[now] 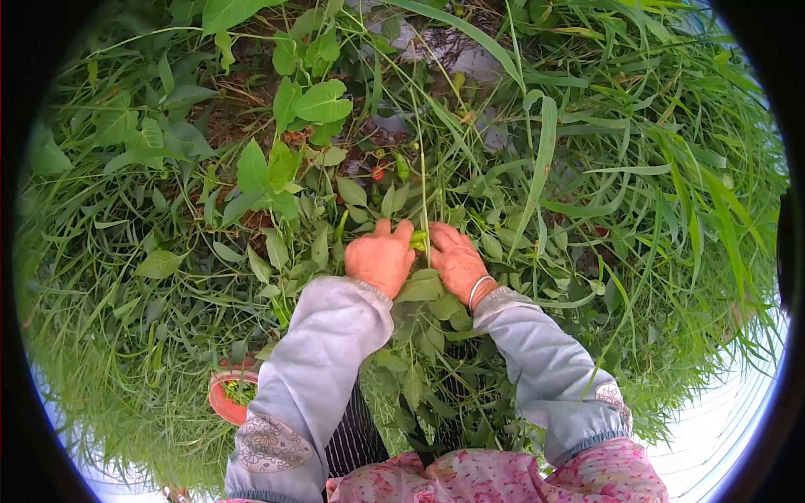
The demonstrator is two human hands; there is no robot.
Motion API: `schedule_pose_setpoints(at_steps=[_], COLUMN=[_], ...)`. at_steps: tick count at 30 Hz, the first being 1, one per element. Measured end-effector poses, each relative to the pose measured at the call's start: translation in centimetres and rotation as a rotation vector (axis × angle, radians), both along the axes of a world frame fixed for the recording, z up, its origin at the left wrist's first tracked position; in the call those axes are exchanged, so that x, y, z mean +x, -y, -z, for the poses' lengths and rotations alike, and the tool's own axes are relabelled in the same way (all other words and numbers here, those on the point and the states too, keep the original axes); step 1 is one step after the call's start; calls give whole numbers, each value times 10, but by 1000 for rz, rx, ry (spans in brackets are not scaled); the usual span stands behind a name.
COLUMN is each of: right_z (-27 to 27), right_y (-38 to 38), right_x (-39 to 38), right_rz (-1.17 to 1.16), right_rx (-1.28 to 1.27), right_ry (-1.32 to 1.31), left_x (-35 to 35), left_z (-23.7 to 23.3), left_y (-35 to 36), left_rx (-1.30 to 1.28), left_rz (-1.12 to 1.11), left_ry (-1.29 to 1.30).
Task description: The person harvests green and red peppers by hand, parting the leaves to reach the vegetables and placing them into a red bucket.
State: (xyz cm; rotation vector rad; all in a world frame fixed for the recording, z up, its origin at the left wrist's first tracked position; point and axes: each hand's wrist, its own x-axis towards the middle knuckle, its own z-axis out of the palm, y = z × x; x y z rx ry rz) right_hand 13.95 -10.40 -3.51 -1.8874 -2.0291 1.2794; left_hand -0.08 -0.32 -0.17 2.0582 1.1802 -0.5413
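My left hand (381, 258) is closed, its curled fingers reaching into the leaves of a pepper plant (419, 287). A yellow-green chili pepper (418, 241) shows at its fingertips, in the gap between my hands. Just to the right, my right hand (457, 261) has bent fingers close together among the foliage; leaves hide its fingertips and whatever they hold. Farther forward hang a green chili pepper (402, 168) and a small red pepper (377, 173). Another slim green pepper (341, 225) shows just beyond my left hand.
A reddish bucket (228, 409) with green peppers in it stands at the lower left, partly behind my left sleeve. Tall grass (671, 193) crowds the right side. A long pale stalk (423, 168) runs down between my hands. Broad-leaved weeds (323, 102) grow ahead.
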Motion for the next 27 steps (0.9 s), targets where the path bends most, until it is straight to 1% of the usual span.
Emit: schedule_pose_setpoints(at_steps=[2,5,6,9,10,13,14,15,16,17,18,19,22,24,25,26,27], right_z=[5,3,5,5,5,3,12,8,2,-1,2,3,-2,-9,-5,1,3], right_y=[7,5,5,8,7,9,14,12,7,5,5,8,6,1,2,4,6], right_x=[0,4,4,5,5,5,7,7,6,4,5,6,5,3,3,5,7], right_rz=[29,27,10,70,72,80,-86,-89,-93,-97,-169,-174,-186,-198,-201,-204,-205], right_rx=[21,33,22,-31,-47,-97,-31,-63,-94,-128,-86,-110,-163,-159,-222,-283,-346], right_ry=[15,-26,-31,-41,-42,-49,46,59,68,75,109,111,123,125,109,95,81], left_x=[-15,-38,-43,-49,-50,-54,-55,-55,-53,-50,-48,-47,-57,-54,-51,-48,-47], left_z=[-11,-21,-29,-47,-53,-45,-42,-29,-21,-16,-10,-8,-25,-10,-1,5,21], left_y=[8,14,16,23,24,14,1,-13,-27,-37,-43,-46,-59,-34,-19,-12,-1], left_rx=[102,-36,-121,-314,-360,-425,-436,-235,-209,-254,-462,-674,-823,-723,-668,-587,-483], left_rz=[-171,-291,-277,-332,-322,-665,-787,-689,-673,-704,-942,-1175,-1304,-1061,-940,-844,-761], left_ry=[194,540,537,691,686,762,735,752,755,731,802,866,986,963,949,817,736])
